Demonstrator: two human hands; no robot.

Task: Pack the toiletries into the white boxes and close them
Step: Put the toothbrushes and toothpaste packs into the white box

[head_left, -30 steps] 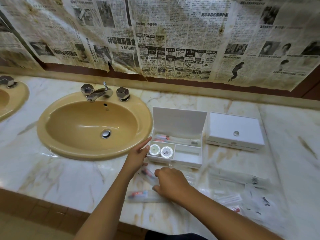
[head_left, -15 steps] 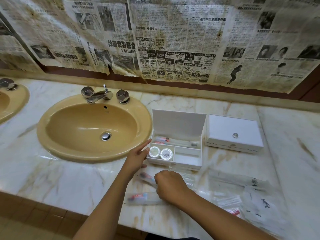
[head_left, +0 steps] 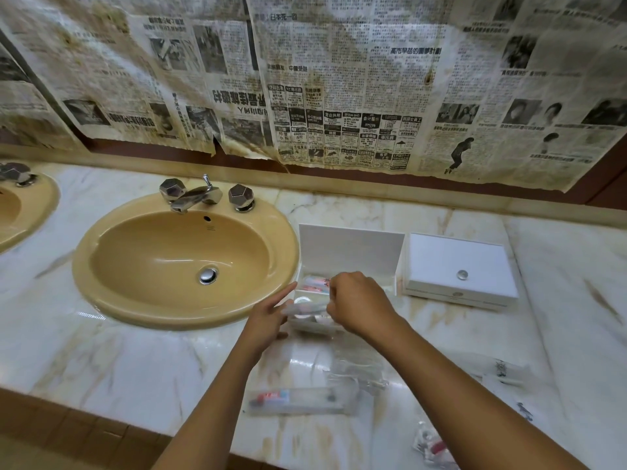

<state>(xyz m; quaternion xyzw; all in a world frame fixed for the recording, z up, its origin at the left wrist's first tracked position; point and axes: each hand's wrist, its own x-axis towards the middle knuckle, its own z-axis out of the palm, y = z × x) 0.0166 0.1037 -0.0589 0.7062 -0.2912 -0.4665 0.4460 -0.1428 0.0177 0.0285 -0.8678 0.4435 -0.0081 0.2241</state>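
The right hand (head_left: 359,305) has lifted a wrapped toothbrush packet (head_left: 305,310) from the desk (head_left: 135,361) to the open white box (head_left: 349,252), pinching it; the left hand (head_left: 271,317), fingers straight, steadies the box.

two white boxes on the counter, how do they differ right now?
The left box has its lid raised; the right box is closed, its lid knob showing. The left one holds toiletries, the right one's contents are hidden. Both hands work at the left box, none at the right. Both are white and sit on the marble counter.

Mustard-yellow sink (head_left: 101,266), 2 white boxes (head_left: 458,266), veined cream-white marble counter (head_left: 101,351).
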